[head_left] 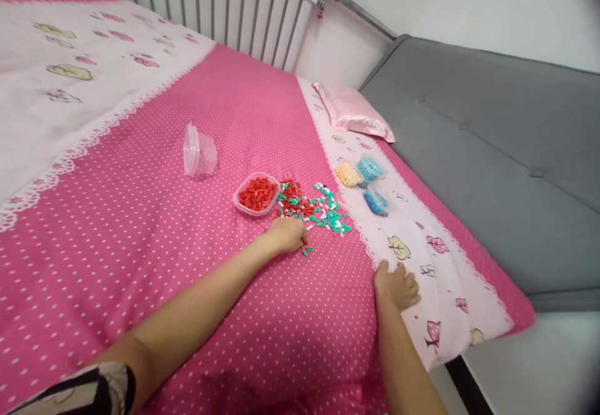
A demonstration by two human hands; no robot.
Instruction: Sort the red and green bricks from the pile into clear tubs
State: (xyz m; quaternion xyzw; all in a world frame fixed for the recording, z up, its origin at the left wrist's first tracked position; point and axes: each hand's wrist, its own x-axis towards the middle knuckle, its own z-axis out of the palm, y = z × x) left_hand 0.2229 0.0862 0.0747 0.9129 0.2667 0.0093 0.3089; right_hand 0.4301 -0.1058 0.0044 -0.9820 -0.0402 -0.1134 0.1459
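A loose pile of small red, green and white pieces (313, 205) lies on the pink dotted bedspread (140, 234). My left hand (288, 235) rests at the pile's near edge, fingers curled together over a few pieces. A clear tub of red pieces (256, 194) stands just left of the pile. My right hand (396, 285) lies on the bedspread's white border with its fingers bent, away from the pile; whether anything is in it does not show.
An empty clear tub (199, 151) lies tipped on its side farther left. Three tubs of yellow (349, 174), light blue (370, 167) and blue (376, 200) pieces sit right of the pile. A pink pillow (355, 112), grey headboard (492, 159) and radiator (225, 2) border the bed.
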